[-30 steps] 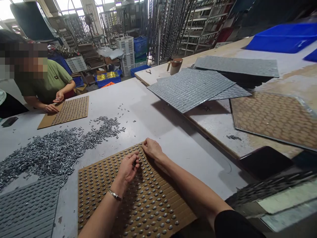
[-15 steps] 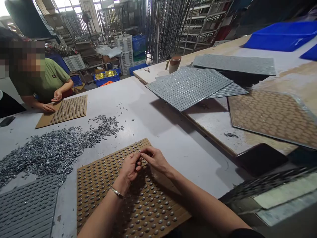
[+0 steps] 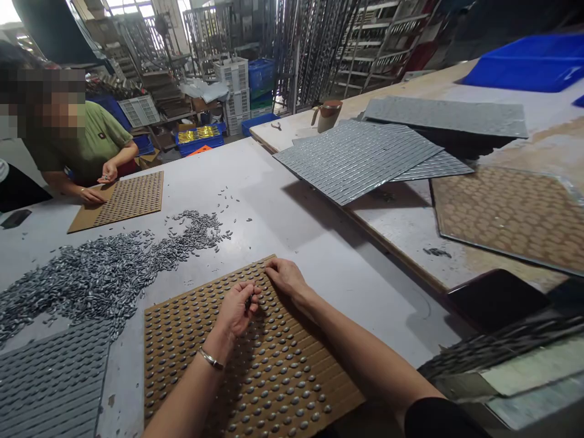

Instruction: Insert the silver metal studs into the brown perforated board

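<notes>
A brown grooved board lies in front of me, set with rows of small shiny oval metal pieces; bare grooves show along its right side. Above the board's middle, my left hand is curled around a few of the dark metal pieces, with a bracelet on its wrist. At the far right corner of the board, my right hand has its fingertips pressed together against the surface. Whatever those fingertips hold is hidden. A large pile of loose metal pieces spreads on the white table to the left.
Across the table a person in a green shirt works over a similar board. A grey ridged sheet lies near left. Stacked grey sheets, a mug, a dark phone-like slab and a blue tray are on the right.
My right hand has moved away from my left, forward to the board's far right corner. My left hand stays over the board, still closed on pieces. The view has shifted slightly.
</notes>
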Tool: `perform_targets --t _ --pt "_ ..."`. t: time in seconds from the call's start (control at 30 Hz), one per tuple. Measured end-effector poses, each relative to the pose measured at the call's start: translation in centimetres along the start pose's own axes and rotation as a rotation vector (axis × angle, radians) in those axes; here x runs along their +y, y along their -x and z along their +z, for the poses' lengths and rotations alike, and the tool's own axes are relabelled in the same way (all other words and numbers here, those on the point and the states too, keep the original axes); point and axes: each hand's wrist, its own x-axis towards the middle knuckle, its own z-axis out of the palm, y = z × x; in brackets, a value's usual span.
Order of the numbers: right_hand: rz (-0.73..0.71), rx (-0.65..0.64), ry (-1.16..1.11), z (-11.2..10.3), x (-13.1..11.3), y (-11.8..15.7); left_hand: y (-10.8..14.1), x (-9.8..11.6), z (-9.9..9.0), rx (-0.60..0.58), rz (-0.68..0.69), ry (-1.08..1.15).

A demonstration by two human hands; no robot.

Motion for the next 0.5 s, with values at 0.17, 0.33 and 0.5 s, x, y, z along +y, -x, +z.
perform_targets --t 0.17,0.33,0.5 --pt "0.052 0.012 0.065 0.0 -0.7 -0.3 0.0 -0.2 0.4 -0.015 -0.011 0.032" --pt "0.019 0.098 -0.085 -0.8 -1.6 1.2 0.7 0.0 0.6 -0.023 0.006 0.047" --pt "-0.253 0.021 -0.452 -1.7 -2.2 5.3 0.9 -0.6 0.8 -0.086 -0.004 0.029"
